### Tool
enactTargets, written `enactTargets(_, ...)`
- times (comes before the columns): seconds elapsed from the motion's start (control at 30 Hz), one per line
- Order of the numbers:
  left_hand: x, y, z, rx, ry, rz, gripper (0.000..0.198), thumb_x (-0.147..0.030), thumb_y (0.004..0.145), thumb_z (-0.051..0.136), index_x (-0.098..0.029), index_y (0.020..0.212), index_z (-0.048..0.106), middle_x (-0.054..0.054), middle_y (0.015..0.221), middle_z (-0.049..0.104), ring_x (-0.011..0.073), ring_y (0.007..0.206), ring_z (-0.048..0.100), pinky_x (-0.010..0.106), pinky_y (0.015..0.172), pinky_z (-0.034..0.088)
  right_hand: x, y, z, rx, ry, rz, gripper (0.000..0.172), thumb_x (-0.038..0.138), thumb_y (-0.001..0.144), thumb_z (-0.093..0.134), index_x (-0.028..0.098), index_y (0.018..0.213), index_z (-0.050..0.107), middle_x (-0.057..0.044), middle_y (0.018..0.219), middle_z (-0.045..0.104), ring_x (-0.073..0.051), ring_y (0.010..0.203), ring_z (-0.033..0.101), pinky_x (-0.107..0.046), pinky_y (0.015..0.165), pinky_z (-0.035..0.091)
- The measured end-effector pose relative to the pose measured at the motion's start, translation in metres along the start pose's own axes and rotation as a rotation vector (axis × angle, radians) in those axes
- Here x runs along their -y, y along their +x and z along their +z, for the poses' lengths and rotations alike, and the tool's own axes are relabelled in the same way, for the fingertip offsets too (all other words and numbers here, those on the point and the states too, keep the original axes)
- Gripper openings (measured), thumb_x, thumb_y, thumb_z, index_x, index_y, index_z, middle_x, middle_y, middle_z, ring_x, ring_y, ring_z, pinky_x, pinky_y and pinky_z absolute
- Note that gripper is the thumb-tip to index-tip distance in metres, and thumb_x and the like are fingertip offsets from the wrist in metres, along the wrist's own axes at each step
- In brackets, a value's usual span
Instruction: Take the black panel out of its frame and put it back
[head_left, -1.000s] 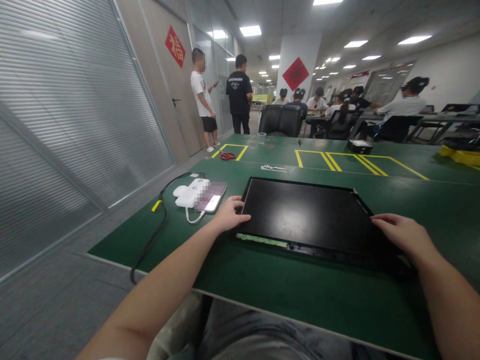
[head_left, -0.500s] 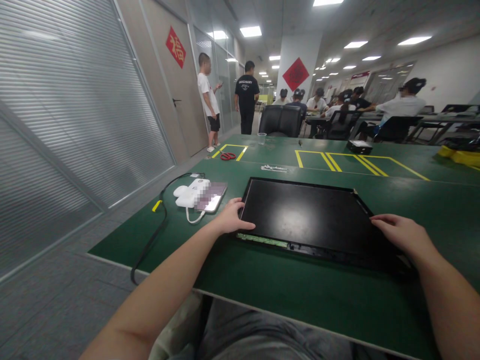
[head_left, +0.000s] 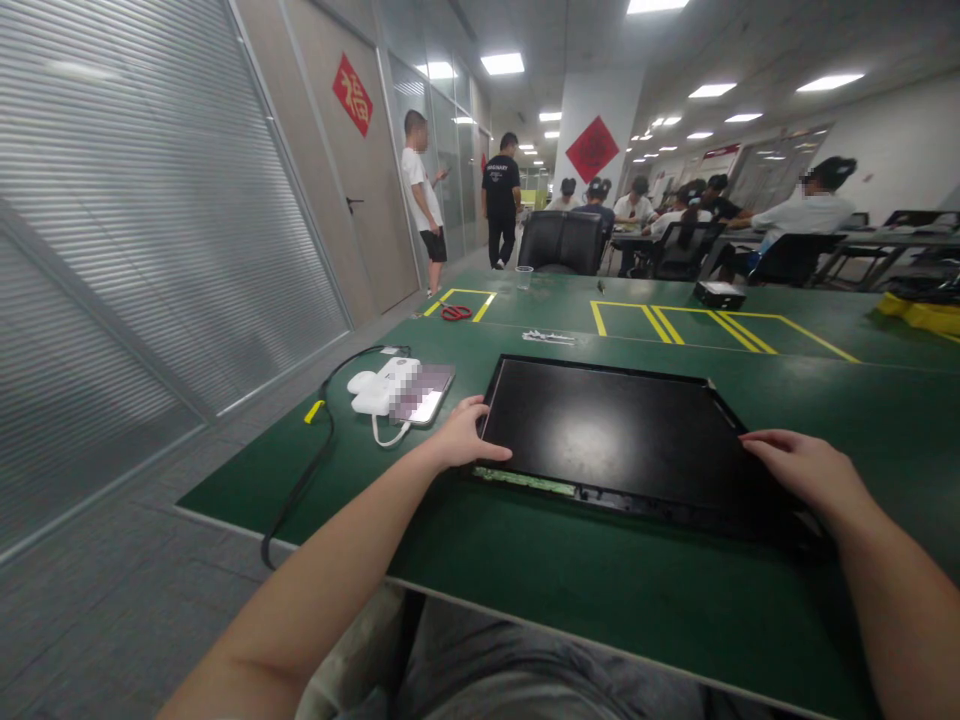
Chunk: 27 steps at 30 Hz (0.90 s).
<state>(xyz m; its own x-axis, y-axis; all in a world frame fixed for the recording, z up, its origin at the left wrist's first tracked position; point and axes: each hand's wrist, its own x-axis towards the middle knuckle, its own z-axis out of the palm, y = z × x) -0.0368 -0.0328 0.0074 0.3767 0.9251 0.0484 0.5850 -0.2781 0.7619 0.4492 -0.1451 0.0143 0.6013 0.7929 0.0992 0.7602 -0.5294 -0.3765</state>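
A flat black screen panel [head_left: 615,425] lies face up on the green table [head_left: 600,590] in front of me. My left hand [head_left: 461,435] grips its near left corner, thumb on top and fingers curled along the left edge. My right hand [head_left: 806,470] rests on the panel's near right edge, fingers bent over it. A thin strip of circuit board [head_left: 525,482] shows along the panel's near edge.
Left of the panel lie a phone [head_left: 421,392], a white charger [head_left: 375,390] and a black cable [head_left: 315,450] that hangs off the table. Farther back are red scissors [head_left: 454,312], a clear cup [head_left: 523,277], a small black box [head_left: 718,293] and yellow floor-tape marks. People stand and sit beyond.
My left thumb has slid a little farther onto the panel's corner. Both hands otherwise stay put. The two standing people in the background have walked farther away.
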Motion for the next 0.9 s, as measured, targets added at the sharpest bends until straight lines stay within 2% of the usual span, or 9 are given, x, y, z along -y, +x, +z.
enactTargets(0.2, -0.005, -0.002, -0.001, 0.024, -0.017, -0.039, 0.089, -0.048, 0.045, 0.093, -0.014, 0.123, 0.067, 0.022, 0.162, 0.033, 0.0418, 0.150, 0.033, 0.048, 0.123, 0.028, 0.008, -0.006, -0.005, 0.035, 0.032, 0.051, 0.034, 0.048, 0.072, 0.056, 0.028, 0.085, 0.080, -0.008, 0.096, 0.077, -0.030, 0.092, 0.068, -0.038, 0.079, 0.051)
enactTargets(0.47, -0.002, 0.002, 0.005, -0.056, -0.340, -0.081, 0.068, -0.046, 0.051, 0.093, -0.015, 0.108, 0.073, 0.019, 0.160, 0.039, 0.0406, 0.133, 0.053, 0.050, 0.110, 0.044, 0.007, -0.007, -0.004, 0.028, 0.104, 0.085, 0.034, 0.048, 0.070, 0.057, 0.027, 0.084, 0.080, -0.007, 0.097, 0.077, -0.030, 0.092, 0.068, -0.038, 0.077, 0.050)
enactTargets(0.63, -0.004, 0.002, 0.005, -0.063, -0.401, -0.091, 0.062, -0.044, 0.051, 0.094, -0.016, 0.104, 0.075, 0.017, 0.160, 0.040, 0.0383, 0.133, 0.054, 0.048, 0.113, 0.041, 0.001, -0.003, -0.001, -0.003, 0.120, 0.075, 0.034, 0.049, 0.066, 0.058, 0.028, 0.080, 0.080, -0.007, 0.092, 0.077, -0.030, 0.089, 0.068, -0.040, 0.075, 0.049)
enactTargets(0.7, -0.006, 0.002, 0.005, -0.080, -0.403, -0.089, 0.059, -0.041, 0.050, 0.095, -0.016, 0.101, 0.075, 0.017, 0.156, 0.045, 0.0378, 0.131, 0.055, 0.048, 0.113, 0.040, -0.002, 0.000, 0.001, -0.006, 0.136, 0.083, 0.036, 0.052, 0.064, 0.059, 0.028, 0.080, 0.080, -0.007, 0.090, 0.077, -0.030, 0.087, 0.068, -0.040, 0.073, 0.049)
enactTargets(0.8, -0.009, 0.001, 0.006, -0.096, -0.495, -0.139, 0.068, -0.038, 0.053, 0.094, -0.018, 0.114, 0.072, 0.016, 0.136, 0.061, 0.0345, 0.116, 0.064, 0.049, 0.105, 0.048, -0.004, 0.002, 0.002, 0.010, 0.162, 0.084, 0.036, 0.052, 0.063, 0.059, 0.029, 0.080, 0.080, -0.006, 0.090, 0.077, -0.030, 0.087, 0.068, -0.039, 0.073, 0.049)
enactTargets(0.9, -0.011, 0.000, 0.007, -0.121, -0.540, -0.177, 0.081, -0.035, 0.060, 0.092, -0.019, 0.134, 0.061, 0.014, 0.123, 0.066, 0.0318, 0.114, 0.064, 0.046, 0.097, 0.054, -0.003, 0.001, 0.001, 0.026, 0.156, 0.089, 0.034, 0.050, 0.064, 0.058, 0.028, 0.080, 0.080, -0.006, 0.091, 0.077, -0.029, 0.088, 0.068, -0.039, 0.075, 0.049)
